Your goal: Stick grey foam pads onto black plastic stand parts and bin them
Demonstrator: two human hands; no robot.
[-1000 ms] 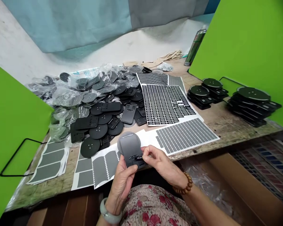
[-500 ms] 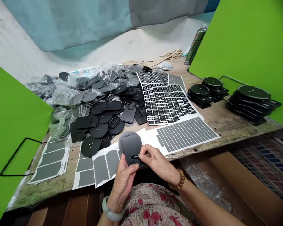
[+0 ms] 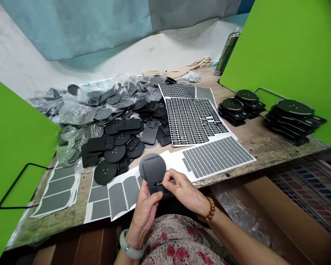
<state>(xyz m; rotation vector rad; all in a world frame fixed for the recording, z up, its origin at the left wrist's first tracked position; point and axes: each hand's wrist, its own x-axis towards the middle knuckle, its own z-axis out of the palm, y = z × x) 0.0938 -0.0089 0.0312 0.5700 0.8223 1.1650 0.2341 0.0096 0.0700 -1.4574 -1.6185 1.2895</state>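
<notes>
A dark grey stand with a round plate [image 3: 152, 168] is held over the table's front edge. My left hand [image 3: 147, 204] grips its lower left side, thumb on top. My right hand [image 3: 182, 189] pinches at a small black label [image 3: 158, 183] with white lettering, which lies against the stand's lower part. Whether the label is stuck down all along cannot be seen. Just behind the hands lie a sheet of grey strip pads [image 3: 219, 158] and a large sheet of small black labels [image 3: 194, 121]. Sheets of wider grey pads [image 3: 117, 200] are left of my left hand.
Dark stands [image 3: 115, 154], many in clear plastic bags [image 3: 77, 110], are heaped at the back left. Stacked stands [image 3: 292, 119] stand at the right. Green panels [image 3: 289, 55] flank the table [image 3: 267, 143]. A spray can [image 3: 227, 51] is at the back right.
The view has shifted slightly. Both hands stay on the stand, and its round plate is tilted a little differently.
</notes>
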